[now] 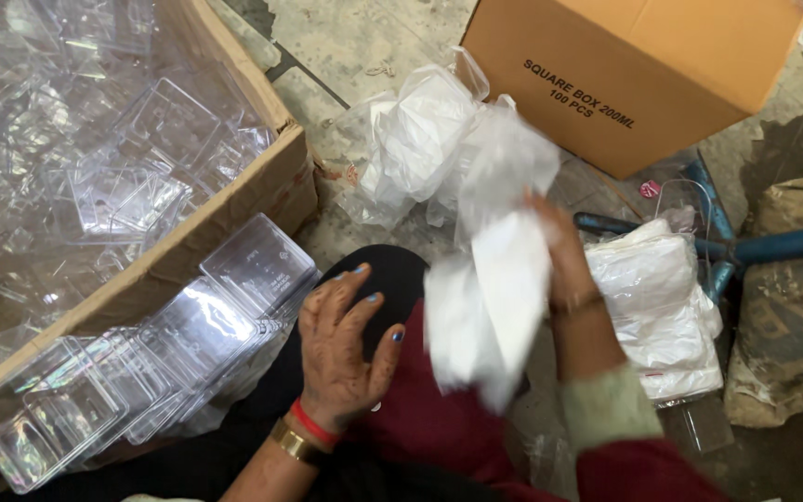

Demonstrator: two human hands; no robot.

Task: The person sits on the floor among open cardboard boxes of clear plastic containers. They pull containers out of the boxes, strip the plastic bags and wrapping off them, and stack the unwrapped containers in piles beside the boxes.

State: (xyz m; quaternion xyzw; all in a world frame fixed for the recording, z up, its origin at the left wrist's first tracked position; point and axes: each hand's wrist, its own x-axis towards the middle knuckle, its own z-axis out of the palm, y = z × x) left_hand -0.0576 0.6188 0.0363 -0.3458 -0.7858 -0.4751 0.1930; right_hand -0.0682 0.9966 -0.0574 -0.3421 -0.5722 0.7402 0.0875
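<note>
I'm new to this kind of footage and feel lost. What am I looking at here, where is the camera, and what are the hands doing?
There is no machine: a person works with two bare hands, filmed by a camera worn on the head, looking down. The left hand rests open on the person's dark knee, holding nothing. The right hand, blurred by motion, holds a white plastic bag. On the left, a row of clear plastic boxes leans against an open carton full of clear plastic pieces. Ahead sit crumpled plastic bags and a closed brown cardboard box. A stack of white bags lies on the floor to the right.
</note>
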